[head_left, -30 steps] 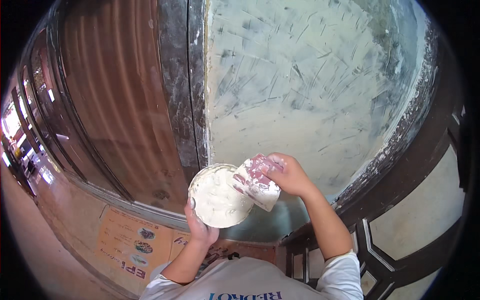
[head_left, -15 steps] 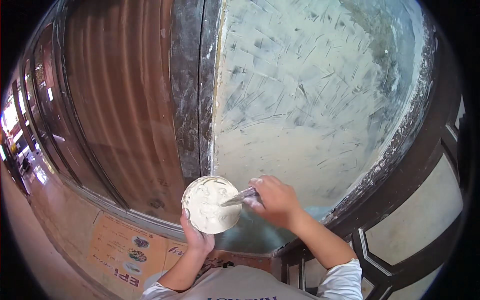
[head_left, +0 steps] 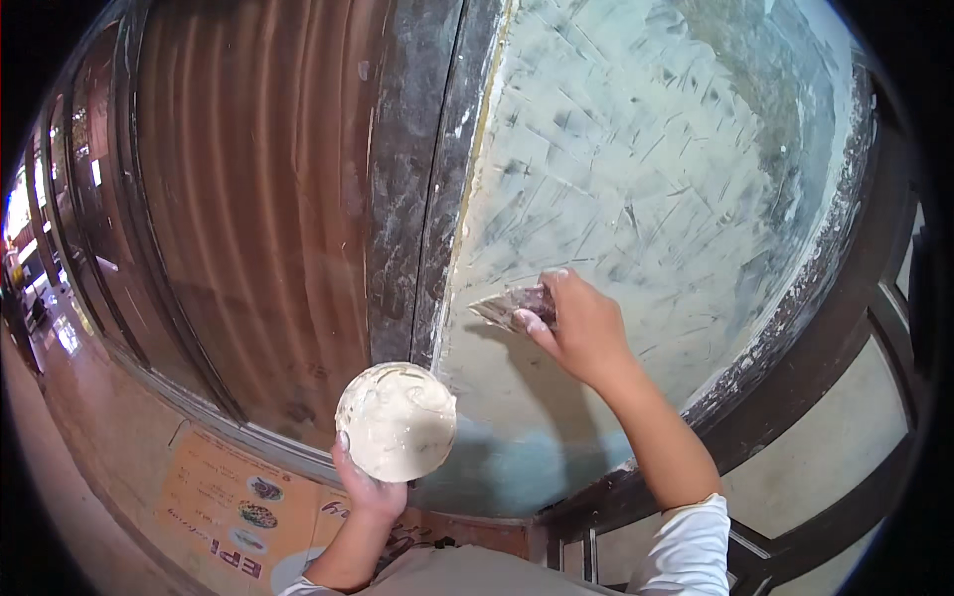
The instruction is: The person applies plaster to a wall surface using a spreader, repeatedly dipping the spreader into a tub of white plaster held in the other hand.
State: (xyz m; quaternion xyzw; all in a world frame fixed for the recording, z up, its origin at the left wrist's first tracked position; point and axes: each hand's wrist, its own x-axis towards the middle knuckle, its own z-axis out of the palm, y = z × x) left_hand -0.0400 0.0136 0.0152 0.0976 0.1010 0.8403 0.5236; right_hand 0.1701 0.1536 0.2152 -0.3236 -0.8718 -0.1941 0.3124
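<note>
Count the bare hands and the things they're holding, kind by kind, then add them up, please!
Bare hands (left hand, right hand): 2
Round container of creamy-white paste: 1
Flat, dark purplish, paste-smeared scraper: 1
Total: 4

We log a room or porch in a building under wall finishing; home or shop, we cannot tell. Evidence: the wall carries a patchy pale coat over grey, with dark streaks, and its dark edging is flecked white. A bowl of pale paste agrees with this. Left of the wall we note a brown, ribbed curtain, apparently behind glass. At right we see pale, dark-framed panels. A printed orange sheet lies on the floor. Far left, brightness shows past dark bars.
</note>
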